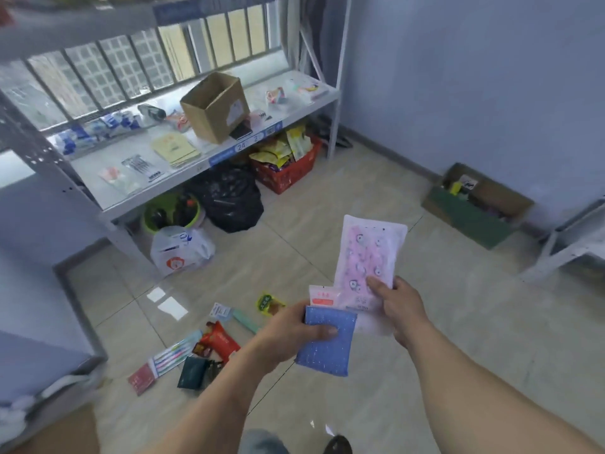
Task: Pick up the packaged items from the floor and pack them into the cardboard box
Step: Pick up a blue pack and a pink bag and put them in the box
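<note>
My left hand point(294, 332) grips a blue speckled packet point(327, 352), with a small red and white packet point(322, 298) tucked behind it. Beside it, my right hand point(397, 308) pinches the lower end of a tall pink patterned packet point(370, 257) held upright. Both hands are at mid height above the tiled floor. Several packaged items lie on the floor to the left: a green and yellow snack pack point(270, 303), a red pouch point(219, 342), a toothbrush pack point(176, 353), a dark green packet point(193, 371). An open cardboard box point(214, 108) stands on the metal shelf point(183, 178) ahead.
Under the shelf sit a red basket point(288, 172) of snacks, a black rubbish bag point(229, 199), a green basin point(170, 213) and a white plastic bag point(181, 249). Another open carton point(478, 204) stands against the right wall. A second rack's leg point(563, 244) is at far right.
</note>
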